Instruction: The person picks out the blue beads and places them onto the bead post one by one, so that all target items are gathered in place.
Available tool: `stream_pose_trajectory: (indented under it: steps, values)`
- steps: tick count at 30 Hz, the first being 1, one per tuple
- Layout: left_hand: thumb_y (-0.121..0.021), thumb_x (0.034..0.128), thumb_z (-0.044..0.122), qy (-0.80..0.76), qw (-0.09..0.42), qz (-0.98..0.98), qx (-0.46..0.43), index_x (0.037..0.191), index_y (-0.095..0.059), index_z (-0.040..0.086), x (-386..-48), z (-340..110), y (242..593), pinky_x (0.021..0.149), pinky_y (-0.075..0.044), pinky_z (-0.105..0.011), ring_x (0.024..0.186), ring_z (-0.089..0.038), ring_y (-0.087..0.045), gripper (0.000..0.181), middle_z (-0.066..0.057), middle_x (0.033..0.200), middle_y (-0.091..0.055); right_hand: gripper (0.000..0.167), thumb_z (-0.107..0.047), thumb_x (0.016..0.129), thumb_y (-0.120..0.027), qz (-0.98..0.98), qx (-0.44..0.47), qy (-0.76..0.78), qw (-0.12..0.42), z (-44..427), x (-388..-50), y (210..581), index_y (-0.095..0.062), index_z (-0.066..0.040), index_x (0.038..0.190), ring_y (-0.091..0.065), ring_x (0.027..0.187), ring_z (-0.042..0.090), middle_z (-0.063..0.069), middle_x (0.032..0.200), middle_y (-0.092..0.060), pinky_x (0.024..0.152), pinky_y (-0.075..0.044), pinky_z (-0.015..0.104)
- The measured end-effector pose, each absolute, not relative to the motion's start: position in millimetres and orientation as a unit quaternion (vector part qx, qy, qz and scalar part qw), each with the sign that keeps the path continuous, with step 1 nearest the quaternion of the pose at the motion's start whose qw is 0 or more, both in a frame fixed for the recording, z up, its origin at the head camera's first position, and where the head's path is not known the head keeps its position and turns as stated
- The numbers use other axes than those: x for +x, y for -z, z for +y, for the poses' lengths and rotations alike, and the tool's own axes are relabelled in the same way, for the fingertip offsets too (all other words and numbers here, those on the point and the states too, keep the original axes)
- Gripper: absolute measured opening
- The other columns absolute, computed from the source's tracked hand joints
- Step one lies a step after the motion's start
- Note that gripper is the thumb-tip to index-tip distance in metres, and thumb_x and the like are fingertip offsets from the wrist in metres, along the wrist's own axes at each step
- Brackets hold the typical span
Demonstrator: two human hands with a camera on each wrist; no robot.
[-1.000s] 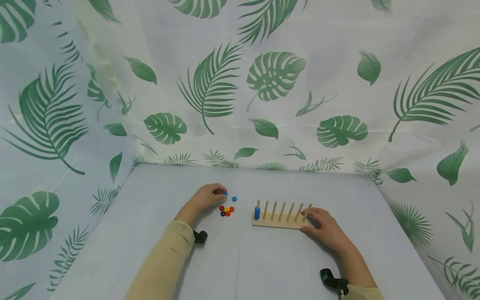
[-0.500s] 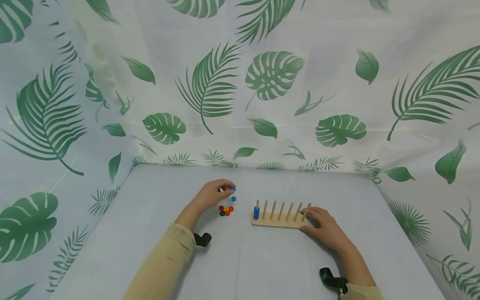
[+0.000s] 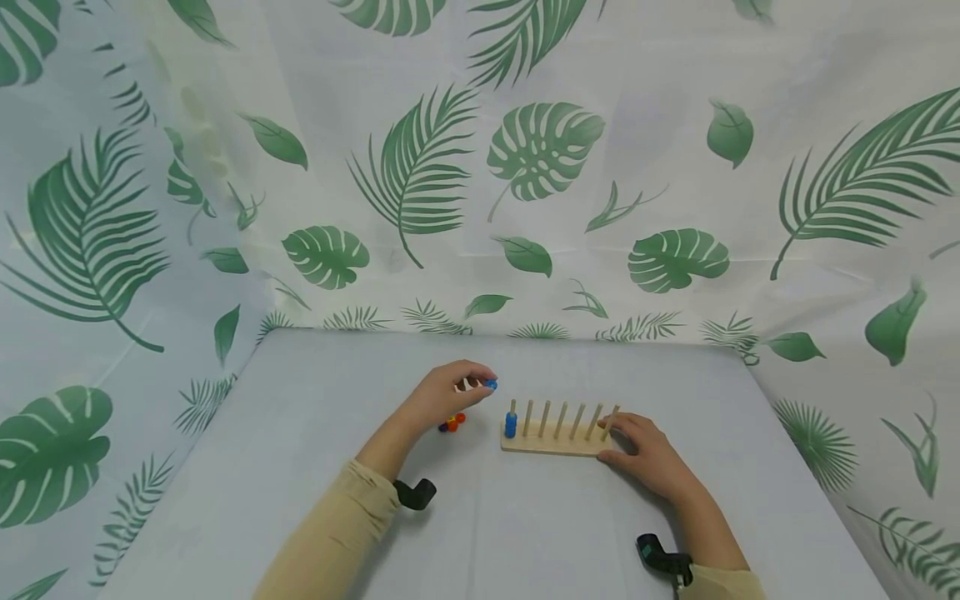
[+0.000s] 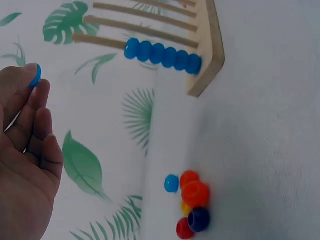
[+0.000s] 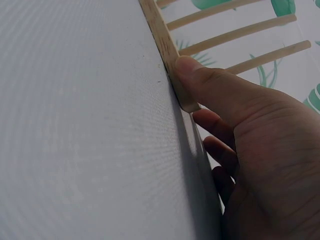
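Observation:
My left hand (image 3: 448, 395) pinches a blue bead (image 3: 491, 384) between thumb and forefinger, raised to the upper left of a wooden peg rack (image 3: 551, 443). In the left wrist view the bead (image 4: 36, 76) shows only as a sliver at the fingertips. Stacked blue beads (image 4: 162, 55) fill much of the rack's leftmost peg; the other pegs in sight are bare. At the rack's right end, my right hand (image 3: 651, 454) grips the base. The right wrist view shows the thumb (image 5: 187, 66) on the near side of that base, with the other fingers partly hidden behind.
Loose beads lie on the white table (image 3: 480, 517) left of the rack: a blue bead (image 4: 171, 183), orange beads (image 4: 195, 194), a dark blue bead (image 4: 199, 219), a red bead (image 4: 184, 228) and a yellow one. A leaf-patterned curtain (image 3: 555, 267) rises behind the table.
The left hand, pinching the blue bead, has moved right from beside the loose beads toward the rack. My right hand stays on the rack's end.

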State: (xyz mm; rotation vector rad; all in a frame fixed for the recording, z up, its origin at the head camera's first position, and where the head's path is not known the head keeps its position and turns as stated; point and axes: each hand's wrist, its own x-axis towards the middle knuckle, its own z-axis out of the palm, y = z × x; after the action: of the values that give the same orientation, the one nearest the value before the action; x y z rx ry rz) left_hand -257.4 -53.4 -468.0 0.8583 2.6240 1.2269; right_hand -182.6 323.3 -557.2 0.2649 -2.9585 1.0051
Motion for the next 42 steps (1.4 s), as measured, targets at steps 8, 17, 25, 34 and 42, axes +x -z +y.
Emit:
stream_pose_trajectory:
  steps: [8, 17, 25, 34, 42]
  values:
    - [-0.065, 0.0962, 0.034, -0.395, 0.042, 0.862, 0.315, 0.117, -0.068, 0.022, -251.5, -39.9, 470.1, 0.087, -0.05, -0.031, 0.099, -0.008, -0.057, 0.024, 0.011, 0.11, -0.066, 0.057, -0.048, 0.083, -0.075, -0.944, 0.088, -0.319, 0.007, 322.7, -182.9, 555.7, -0.06, -0.017, 0.128, -0.038, 0.137, 0.043, 0.017, 0.143, -0.05, 0.108, -0.028, 0.067]
    - [-0.066, 0.0957, 0.033, -0.393, 0.046, 0.857, 0.329, 0.116, -0.068, 0.022, -246.4, -26.7, 473.7, 0.085, -0.049, -0.028, 0.098, -0.009, -0.057, 0.023, 0.009, 0.111, -0.066, 0.056, -0.047, 0.083, -0.075, -0.943, 0.093, -0.318, 0.01, 323.5, -182.8, 556.7, -0.061, -0.018, 0.128, -0.038, 0.137, 0.043, 0.017, 0.142, -0.051, 0.108, -0.028, 0.066]
    - [-0.065, 0.0959, 0.034, -0.391, 0.04, 0.861, 0.323, 0.115, -0.068, 0.024, -247.8, -22.4, 481.4, 0.085, -0.048, -0.026, 0.098, -0.006, -0.057, 0.022, 0.011, 0.111, -0.066, 0.055, -0.045, 0.083, -0.076, -0.943, 0.093, -0.318, 0.011, 323.0, -183.0, 555.9, -0.061, -0.017, 0.128, -0.038, 0.137, 0.043, 0.017, 0.142, -0.051, 0.108, -0.028, 0.066]
    - [-0.065, 0.0956, 0.034, -0.4, 0.045, 0.863, 0.306, 0.116, -0.068, 0.023, -246.3, -20.4, 490.3, 0.085, -0.048, -0.027, 0.099, -0.007, -0.058, 0.024, 0.011, 0.111, -0.066, 0.056, -0.048, 0.083, -0.075, -0.946, 0.088, -0.313, 0.006, 321.3, -182.3, 554.8, -0.061, -0.018, 0.128, -0.038, 0.136, 0.043, 0.017, 0.142, -0.051, 0.108, -0.028, 0.067]
    - [-0.066, 0.0949, 0.035, -0.416, 0.049, 0.861, 0.289, 0.114, -0.069, 0.025, -243.7, -20.0, 497.9, 0.083, -0.048, -0.026, 0.098, -0.009, -0.058, 0.022, 0.007, 0.111, -0.068, 0.055, -0.046, 0.083, -0.076, -0.945, 0.088, -0.316, 0.009, 322.3, -183.0, 557.2, -0.061, -0.017, 0.128, -0.038, 0.137, 0.042, 0.016, 0.142, -0.051, 0.109, -0.027, 0.066]
